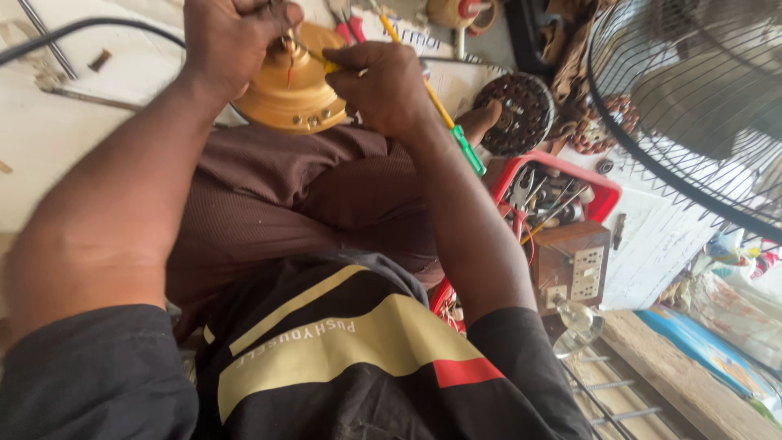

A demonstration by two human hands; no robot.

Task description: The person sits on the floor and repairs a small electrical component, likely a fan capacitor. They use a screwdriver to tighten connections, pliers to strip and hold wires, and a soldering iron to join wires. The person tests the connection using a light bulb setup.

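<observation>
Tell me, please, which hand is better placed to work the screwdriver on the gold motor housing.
Probably the right hand: it grips the yellow-and-green screwdriver with its tip at the gold motor housing, while the left hand rests atop the housing.

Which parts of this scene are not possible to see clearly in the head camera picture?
- Screwdriver tip: head view, hidden behind the right hand.
- Wires at the gold motor housing: head view, too small, partly covered by the left hand.
- Fan guard: cut off by the top and right edges.
- Tools in the red tray: a small jumble, partly behind the wooden socket box.
</observation>
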